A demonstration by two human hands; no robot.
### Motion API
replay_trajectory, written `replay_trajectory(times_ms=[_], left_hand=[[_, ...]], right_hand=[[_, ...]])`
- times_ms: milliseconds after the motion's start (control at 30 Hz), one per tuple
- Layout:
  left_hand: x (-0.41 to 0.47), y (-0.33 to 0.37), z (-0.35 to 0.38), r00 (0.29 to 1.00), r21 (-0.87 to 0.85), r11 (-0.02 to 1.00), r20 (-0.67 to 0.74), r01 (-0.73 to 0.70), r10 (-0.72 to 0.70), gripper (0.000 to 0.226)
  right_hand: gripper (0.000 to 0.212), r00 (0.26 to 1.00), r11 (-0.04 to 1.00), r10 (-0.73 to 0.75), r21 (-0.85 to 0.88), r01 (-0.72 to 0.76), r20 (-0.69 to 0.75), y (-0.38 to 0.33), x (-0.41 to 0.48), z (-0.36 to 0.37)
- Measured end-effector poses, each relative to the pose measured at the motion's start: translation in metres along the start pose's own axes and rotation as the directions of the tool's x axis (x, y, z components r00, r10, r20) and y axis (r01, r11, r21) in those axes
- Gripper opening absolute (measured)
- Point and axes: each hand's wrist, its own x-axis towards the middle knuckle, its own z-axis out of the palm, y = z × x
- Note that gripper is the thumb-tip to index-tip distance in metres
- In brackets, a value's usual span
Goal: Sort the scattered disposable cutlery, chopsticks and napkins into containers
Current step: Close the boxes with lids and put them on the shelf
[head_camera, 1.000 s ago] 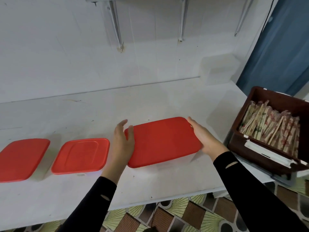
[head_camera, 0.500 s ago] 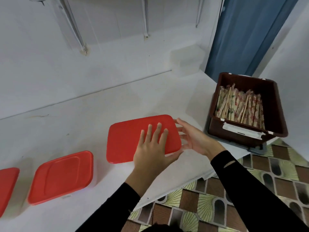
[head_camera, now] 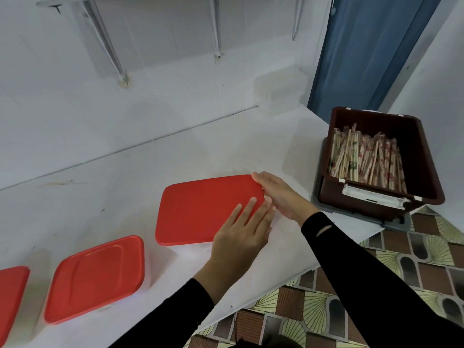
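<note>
1. Chopsticks in paper wrappers fill a brown bin to the right of the large red-lidded container on a white counter.
2. Left hand lies flat on that container's lid, fingers straight, at its near right corner.
3. Right hand rests against the lid's right edge, fingers straight, gripping nothing.
4. A smaller red-lidded box sits to its left.

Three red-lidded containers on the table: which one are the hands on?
The rightmost container, the largest: left hand flat on its lid, right hand at its right edge. The middle container and leftmost container are untouched.
</note>
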Motion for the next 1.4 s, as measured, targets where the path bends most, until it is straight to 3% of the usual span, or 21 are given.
replay_trajectory(times_ms=[100, 300, 400, 500, 567, 633, 700, 800, 867, 900, 967, 1033, 1100, 1167, 1233, 1267, 1333, 1400], left_hand=[[0.0, -0.003, 0.001, 1.0, -0.01, 1.0, 0.011, -0.016, 0.016, 0.034], [0.009, -0.014, 0.011, 0.978, 0.053, 0.993, 0.174, 0.104, -0.112, 0.042], [0.023, -0.034, 0.017, 0.921, 0.158, 0.957, 0.272, 0.242, -0.278, 0.049], [0.039, -0.04, 0.022, 0.814, 0.212, 0.89, 0.359, 0.405, -0.456, 0.046], [0.052, -0.03, 0.028, 0.807, 0.142, 0.878, 0.35, 0.457, -0.476, 0.048], [0.068, -0.007, 0.036, 0.88, -0.036, 0.926, 0.327, 0.377, -0.345, 0.044], [0.084, 0.023, 0.05, 0.891, -0.264, 0.893, 0.377, 0.365, -0.253, 0.034], [0.111, 0.055, 0.076, 0.831, -0.444, 0.744, 0.49, 0.499, -0.264, 0.03], [0.128, 0.067, 0.097, 0.815, -0.506, 0.664, 0.497, 0.551, -0.297, 0.025], [0.138, 0.072, 0.104, 0.793, -0.498, 0.634, 0.505, 0.591, -0.342, 0.021], [0.146, 0.074, 0.128, 0.715, -0.448, 0.569, 0.542, 0.69, -0.441, 0.016], [0.161, 0.08, 0.123, 0.625, -0.46, 0.424, 0.603, 0.78, -0.496, 0.023], [0.174, 0.088, 0.11, 0.512, -0.476, 0.205, 0.713, 0.855, -0.479, 0.034], [0.184, 0.095, 0.098, 0.467, -0.467, 0.119, 0.761, 0.876, -0.451, 0.05], [0.186, 0.096, 0.097, 0.527, -0.469, 0.253, 0.661, 0.846, -0.534, 0.086], [0.185, 0.097, 0.103, 0.605, -0.474, 0.378, 0.582, 0.795, -0.543, 0.082], [0.183, 0.094, 0.117, 0.709, -0.399, 0.596, 0.509, 0.697, -0.488, 0.051], [0.188, 0.087, 0.122, 0.731, -0.37, 0.654, 0.515, 0.66, -0.448, 0.04]], right_hand=[[0.03, 0.999, 0.999, 0.011, -0.031, -0.01, 0.035, -0.005, 0.001, -0.002], [0.036, 0.993, 0.984, -0.062, -0.174, 0.044, -0.101, -0.027, 0.006, 0.01], [0.031, 0.977, 0.966, -0.156, -0.229, 0.121, -0.142, -0.042, -0.003, -0.009], [0.024, 0.951, 0.92, -0.275, -0.328, 0.216, -0.144, -0.052, -0.018, -0.044], [0.022, 0.908, 0.871, -0.374, -0.408, 0.275, -0.187, -0.058, -0.027, -0.074], [0.023, 0.856, 0.825, -0.448, -0.488, 0.285, -0.258, -0.062, -0.037, -0.107], [0.024, 0.805, 0.799, -0.486, -0.546, 0.252, -0.34, -0.062, -0.049, -0.146], [0.02, 0.632, 0.736, -0.542, -0.675, 0.04, -0.554, -0.055, -0.064, -0.207], [0.036, 0.55, 0.743, -0.469, -0.645, -0.178, -0.691, -0.044, -0.072, -0.248], [0.051, 0.574, 0.796, -0.367, -0.566, -0.212, -0.732, -0.039, -0.075, -0.267], [0.069, 0.692, 0.932, -0.103, -0.312, -0.183, -0.715, -0.029, -0.075, -0.291], [0.049, 0.783, 0.97, 0.103, -0.113, -0.216, -0.613, -0.024, -0.072, -0.303], [0.031, 0.825, 0.971, 0.132, -0.096, -0.219, -0.549, -0.025, -0.07, -0.308], [0.026, 0.835, 0.971, 0.117, -0.113, -0.209, -0.537, -0.028, -0.07, -0.315], [0.022, 0.852, 0.973, 0.098, -0.129, -0.19, -0.515, -0.032, -0.071, -0.324], [0.022, 0.855, 0.971, 0.084, -0.152, -0.186, -0.511, -0.035, -0.072, -0.328], [0.022, 0.861, 0.958, 0.049, -0.221, -0.184, -0.507, -0.04, -0.074, -0.334], [0.021, 0.87, 0.951, 0.011, -0.264, -0.162, -0.493, -0.043, -0.074, -0.337]])
